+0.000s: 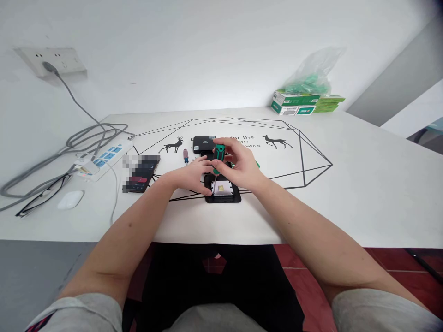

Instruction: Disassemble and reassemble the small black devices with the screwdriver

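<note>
Grey sleeves and my dark lap sit closest to me, and both forearms run forward over the edge of the white table (346,184). My right hand (238,163) is curled shut around the green handle of a screwdriver (218,159), thumb and fingertips pinching it near the top; the tool stands almost upright, its thin shaft reaching down onto the metal plate inside a small black device (223,192) lying open and flat just in front of me. My left hand (192,175) rests beside that device on its left, fingers loosely bent and touching its upper left edge; it grips nothing that I can make out. Just behind my hands lies a black lid-like square piece (204,143), and a small blue-handled screwdriver (186,156) lies near it to the left. Farther left a smartphone (141,176) lies flat, then a white power strip (104,159) with grey cables, a pair of glasses (41,196) and a white earbud case (70,199). At the far right corner are green boxes (299,102) under a plastic bag (313,74).
</note>
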`<move>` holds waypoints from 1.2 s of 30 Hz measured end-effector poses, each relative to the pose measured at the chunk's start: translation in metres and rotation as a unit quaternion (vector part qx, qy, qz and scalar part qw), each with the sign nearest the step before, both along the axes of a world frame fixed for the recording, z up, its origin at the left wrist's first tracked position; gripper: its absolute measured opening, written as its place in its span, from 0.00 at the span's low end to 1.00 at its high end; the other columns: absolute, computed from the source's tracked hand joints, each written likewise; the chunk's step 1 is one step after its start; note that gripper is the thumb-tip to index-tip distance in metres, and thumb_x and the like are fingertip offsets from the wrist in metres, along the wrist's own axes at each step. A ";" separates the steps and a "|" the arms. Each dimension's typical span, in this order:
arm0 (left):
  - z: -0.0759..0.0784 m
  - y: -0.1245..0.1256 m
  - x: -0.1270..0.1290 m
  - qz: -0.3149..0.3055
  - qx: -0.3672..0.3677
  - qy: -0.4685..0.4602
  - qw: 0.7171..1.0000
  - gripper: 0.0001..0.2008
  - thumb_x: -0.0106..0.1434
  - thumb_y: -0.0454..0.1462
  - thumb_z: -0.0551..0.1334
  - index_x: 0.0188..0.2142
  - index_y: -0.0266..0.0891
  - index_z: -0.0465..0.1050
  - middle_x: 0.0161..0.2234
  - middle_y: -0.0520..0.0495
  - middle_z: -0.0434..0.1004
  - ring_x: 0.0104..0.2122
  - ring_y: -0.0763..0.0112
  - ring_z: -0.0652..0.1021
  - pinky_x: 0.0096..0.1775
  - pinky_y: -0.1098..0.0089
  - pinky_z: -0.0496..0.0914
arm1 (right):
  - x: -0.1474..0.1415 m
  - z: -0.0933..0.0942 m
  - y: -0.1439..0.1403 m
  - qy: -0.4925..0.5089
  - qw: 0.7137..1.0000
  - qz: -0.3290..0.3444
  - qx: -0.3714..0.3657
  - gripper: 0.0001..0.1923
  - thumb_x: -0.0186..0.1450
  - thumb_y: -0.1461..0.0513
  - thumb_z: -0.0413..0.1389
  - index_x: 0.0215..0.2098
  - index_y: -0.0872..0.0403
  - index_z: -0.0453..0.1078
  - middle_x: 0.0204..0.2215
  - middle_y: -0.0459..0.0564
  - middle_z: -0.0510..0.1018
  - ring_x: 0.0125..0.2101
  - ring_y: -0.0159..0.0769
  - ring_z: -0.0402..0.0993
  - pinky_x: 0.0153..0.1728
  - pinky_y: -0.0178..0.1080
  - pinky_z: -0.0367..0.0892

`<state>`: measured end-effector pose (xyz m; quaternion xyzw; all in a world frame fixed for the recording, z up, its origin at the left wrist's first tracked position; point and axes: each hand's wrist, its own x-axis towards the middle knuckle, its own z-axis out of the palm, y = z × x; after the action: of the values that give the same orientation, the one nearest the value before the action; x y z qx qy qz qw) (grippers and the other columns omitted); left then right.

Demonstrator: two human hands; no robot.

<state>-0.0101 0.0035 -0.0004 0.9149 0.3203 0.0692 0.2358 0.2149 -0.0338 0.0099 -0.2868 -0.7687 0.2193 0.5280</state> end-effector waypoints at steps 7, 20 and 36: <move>0.004 -0.003 0.004 0.011 -0.019 0.019 1.000 0.29 0.57 0.47 0.78 0.58 0.51 0.82 0.71 0.46 0.72 0.74 0.40 0.63 0.70 0.46 0.66 | -0.001 -0.001 0.000 -0.012 1.000 -0.001 0.009 0.24 0.71 0.50 0.62 0.63 0.44 0.73 0.53 0.55 0.82 0.44 0.44 0.81 0.37 0.47 0.85; 0.006 -0.004 0.005 0.004 -0.030 0.024 0.999 0.28 0.57 0.48 0.77 0.57 0.48 0.81 0.67 0.44 0.75 0.73 0.40 0.64 0.69 0.48 0.67 | 0.001 -0.002 0.001 -0.001 1.000 -0.004 0.021 0.24 0.71 0.49 0.62 0.63 0.44 0.73 0.53 0.55 0.82 0.44 0.43 0.80 0.37 0.46 0.85; 0.013 -0.007 0.007 0.008 -0.073 0.033 0.997 0.28 0.58 0.49 0.76 0.56 0.46 0.78 0.67 0.42 0.72 0.70 0.41 0.66 0.67 0.50 0.67 | 0.005 0.009 0.006 0.074 0.993 0.089 -0.019 0.19 0.65 0.47 0.72 0.49 0.45 0.81 0.41 0.49 0.76 0.43 0.39 0.75 0.34 0.40 0.77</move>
<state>-0.0029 -0.0034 0.0127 0.8944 0.3397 0.0180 0.2904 0.2203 -0.0282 0.0187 -0.2105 -0.7453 0.3008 0.5566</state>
